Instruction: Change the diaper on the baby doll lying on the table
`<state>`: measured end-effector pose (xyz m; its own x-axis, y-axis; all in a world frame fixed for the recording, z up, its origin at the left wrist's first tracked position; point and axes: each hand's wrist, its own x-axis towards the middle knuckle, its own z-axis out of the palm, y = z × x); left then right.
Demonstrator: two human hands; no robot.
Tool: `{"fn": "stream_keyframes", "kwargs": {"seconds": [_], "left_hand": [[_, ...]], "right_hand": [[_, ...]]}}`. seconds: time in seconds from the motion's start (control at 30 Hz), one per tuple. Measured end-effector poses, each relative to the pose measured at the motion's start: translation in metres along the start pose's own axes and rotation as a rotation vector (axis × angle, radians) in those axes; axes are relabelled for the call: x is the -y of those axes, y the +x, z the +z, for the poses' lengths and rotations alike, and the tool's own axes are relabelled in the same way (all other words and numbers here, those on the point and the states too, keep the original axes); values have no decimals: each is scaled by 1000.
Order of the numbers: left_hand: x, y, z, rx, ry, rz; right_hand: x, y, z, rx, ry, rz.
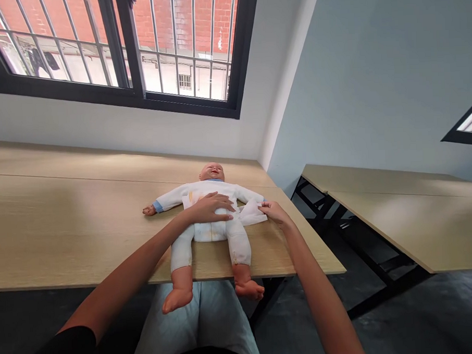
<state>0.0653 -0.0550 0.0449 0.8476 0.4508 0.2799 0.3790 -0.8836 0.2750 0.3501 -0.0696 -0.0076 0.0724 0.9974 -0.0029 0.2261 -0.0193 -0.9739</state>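
A baby doll (238,231) in a white suit with blue cuffs lies on its back on the wooden table (85,230), its bare feet past the front edge. My left hand (212,207) rests across the doll's belly, fingers stretched out. Off to the doll's side on the right, my right hand (274,212) pinches the outer end of a thin white cloth-like piece (253,211). That piece spreads out from the doll's waist; where it runs under my left hand is hidden. Yellowish stains mark the suit's chest and leg ends.
A second table (409,200) with black metal legs stands to the right, across a gap of dark floor (433,314). Behind the doll are a white wall (140,129) and a barred window (183,49). My own legs (199,324) are just below the table edge.
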Motion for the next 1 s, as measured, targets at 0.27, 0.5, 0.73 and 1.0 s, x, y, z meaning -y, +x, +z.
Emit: {"fn": "stream_keyframes", "kwargs": {"seconds": [0.27,0.5,0.73,1.0], "left_hand": [[3,1,2,2,13,-2],[-4,-2,2,24,40,14],[-18,6,11,110,158,86],[-21,21,17,90,35,192]], "right_hand": [[1,5,15,-165,233,-19],[8,-6,23,-166,271,-49],[46,12,52,-141,199,-137],[52,25,80,-161,148,-203]]}}
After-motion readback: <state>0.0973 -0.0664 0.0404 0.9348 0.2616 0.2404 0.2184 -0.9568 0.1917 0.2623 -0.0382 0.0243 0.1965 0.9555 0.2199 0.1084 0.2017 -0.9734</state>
